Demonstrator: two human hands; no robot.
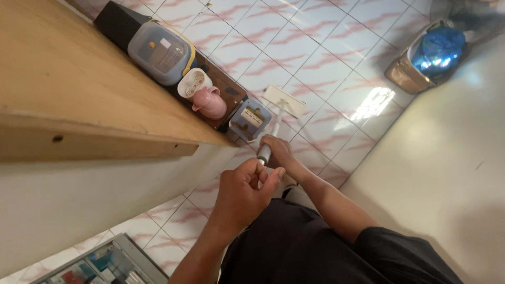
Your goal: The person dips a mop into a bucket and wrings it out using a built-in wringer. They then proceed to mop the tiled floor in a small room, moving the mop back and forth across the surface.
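Observation:
A flat mop with a white rectangular head [284,100] rests on the pink-veined tiled floor [315,58]. Its thin handle [275,126] runs back toward me. My right hand [277,151] grips the grey part of the handle lower down. Nearer my body, my left hand [246,193] closes around the handle's upper end. The mop head lies just beside a small grey box-like thing [250,120] on the floor.
A wooden tabletop [63,79] fills the left. Along its foot stand a grey lidded container [160,51], a white cup [193,83] and a pink jug [209,102] on a dark board. A blue bag in a brown box [428,55] sits top right. A grey drawer unit [105,263] is bottom left.

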